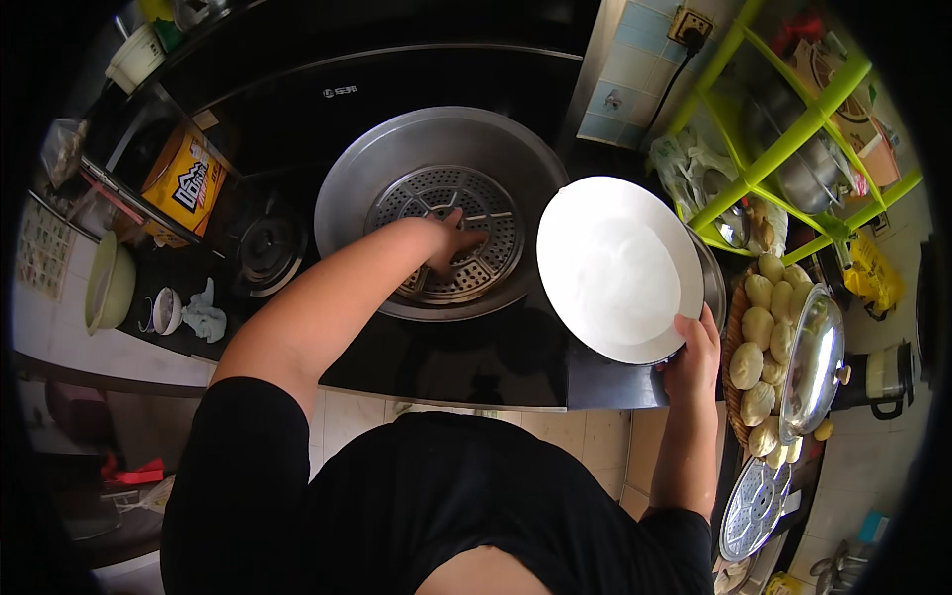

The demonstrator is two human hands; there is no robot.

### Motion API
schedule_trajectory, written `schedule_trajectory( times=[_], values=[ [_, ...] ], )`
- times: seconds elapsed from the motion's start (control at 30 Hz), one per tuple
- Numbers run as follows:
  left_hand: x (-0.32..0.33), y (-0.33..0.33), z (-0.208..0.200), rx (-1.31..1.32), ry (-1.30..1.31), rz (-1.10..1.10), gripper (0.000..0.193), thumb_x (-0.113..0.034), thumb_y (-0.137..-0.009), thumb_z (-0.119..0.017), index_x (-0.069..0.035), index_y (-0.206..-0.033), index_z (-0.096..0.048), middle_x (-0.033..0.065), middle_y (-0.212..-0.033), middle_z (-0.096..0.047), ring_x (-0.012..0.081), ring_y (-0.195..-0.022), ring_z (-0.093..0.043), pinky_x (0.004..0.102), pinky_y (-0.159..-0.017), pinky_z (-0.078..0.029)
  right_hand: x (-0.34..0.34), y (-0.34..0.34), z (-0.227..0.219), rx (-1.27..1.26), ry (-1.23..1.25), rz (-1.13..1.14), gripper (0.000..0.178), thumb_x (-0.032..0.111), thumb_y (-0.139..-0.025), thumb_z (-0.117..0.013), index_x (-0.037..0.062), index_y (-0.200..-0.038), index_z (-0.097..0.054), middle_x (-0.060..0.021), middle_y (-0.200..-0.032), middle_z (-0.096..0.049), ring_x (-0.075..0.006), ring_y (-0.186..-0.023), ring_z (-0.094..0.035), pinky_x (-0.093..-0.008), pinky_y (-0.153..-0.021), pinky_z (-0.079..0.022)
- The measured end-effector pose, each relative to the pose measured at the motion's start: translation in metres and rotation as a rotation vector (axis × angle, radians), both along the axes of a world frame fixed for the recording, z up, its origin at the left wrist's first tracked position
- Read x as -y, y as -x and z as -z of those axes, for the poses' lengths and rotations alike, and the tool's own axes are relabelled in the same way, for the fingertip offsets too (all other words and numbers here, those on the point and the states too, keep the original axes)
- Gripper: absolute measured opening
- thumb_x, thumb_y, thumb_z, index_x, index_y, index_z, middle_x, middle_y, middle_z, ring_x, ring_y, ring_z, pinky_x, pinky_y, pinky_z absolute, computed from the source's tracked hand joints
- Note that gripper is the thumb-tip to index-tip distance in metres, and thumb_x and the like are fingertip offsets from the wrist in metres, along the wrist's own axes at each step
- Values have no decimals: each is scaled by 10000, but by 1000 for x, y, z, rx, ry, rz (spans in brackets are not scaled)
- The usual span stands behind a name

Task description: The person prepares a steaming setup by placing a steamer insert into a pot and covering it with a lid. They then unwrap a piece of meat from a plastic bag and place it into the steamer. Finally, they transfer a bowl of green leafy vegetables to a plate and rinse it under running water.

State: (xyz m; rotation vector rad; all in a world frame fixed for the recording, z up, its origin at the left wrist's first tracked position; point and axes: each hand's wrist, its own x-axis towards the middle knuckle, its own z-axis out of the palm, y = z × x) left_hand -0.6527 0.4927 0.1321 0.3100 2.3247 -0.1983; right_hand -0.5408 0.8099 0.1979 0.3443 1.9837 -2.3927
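A large metal wok (357, 188) sits on the black stove, with a round perforated steamer rack (491, 263) inside it. My left hand (451, 238) reaches into the wok and rests on the rack, fingers curled on it. My right hand (694, 352) grips the lower rim of a big white plate (615, 263), which is held tilted just right of the wok, over a metal bowl edge (714, 283).
A basket of pale dough buns (759, 332) stands at the right with a metal lid (813, 362) and another steamer rack (754, 506) beside it. A green wire shelf (783, 139) is at the back right. The left burner (268, 248), small bowls and a cloth (205, 315) lie left.
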Motion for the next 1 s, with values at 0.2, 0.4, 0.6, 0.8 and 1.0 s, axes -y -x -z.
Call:
schedule_trajectory(
  times=[0.2, 0.4, 0.6, 0.8, 1.0],
  values=[
    [39, 1, 5, 67, -131, -62, 1049, -411, -598, -716, -259, -1364, -17, 197, -1394, 79, 379, -1229, -258, 392, -964, -317, 35, 6, -13, -25, -19, 38, 294, 107, -721, -412, 11, -984, -505, -52, -696, -528, -121, -441, -451, -219, -334, -318],
    [65, -12, -13, -106, -312, -151, 816, -311, -722, -634, -180, -1357, -139, 175, -1399, -65, 308, -1220, -308, 365, -980, -308, 63, 32, -13, 14, -75, -140, 281, 143, -747, -428, 22, -996, -477, -65, -716, -528, -135, -461, -446, -247, -363, -334],
    [111, -65, -56, -787, -692, -278, 432, -134, -832, -484, -77, -1247, -377, 140, -1320, -315, 275, -1166, -388, 341, -939, -353, 91, 76, -1, 14, -237, -224, 263, 126, -728, -420, 22, -964, -471, -72, -652, -504, -144, -417, -432, -256, -343, -316],
    [160, -161, -24, -1060, -1700, -641, 269, -29, -861, -422, 2, -1127, -455, 102, -1153, -493, 159, -1062, -470, 272, -837, -401, 121, 110, 8, 1, -441, -287, 272, 124, -733, -411, 18, -979, -460, -68, -631, -498, -130, -387, -419, -243, -327, -316],
    [178, -254, 53, -1001, -1659, -1214, 233, -96, -867, -448, -33, -1090, -471, 80, -1088, -539, 142, -1006, -504, 254, -789, -412, 144, 126, 3, -24, -582, -299, 272, 96, -733, -388, 25, -982, -473, -53, -586, -500, -115, -351, -411, -221, -307, -296]
  ],
)
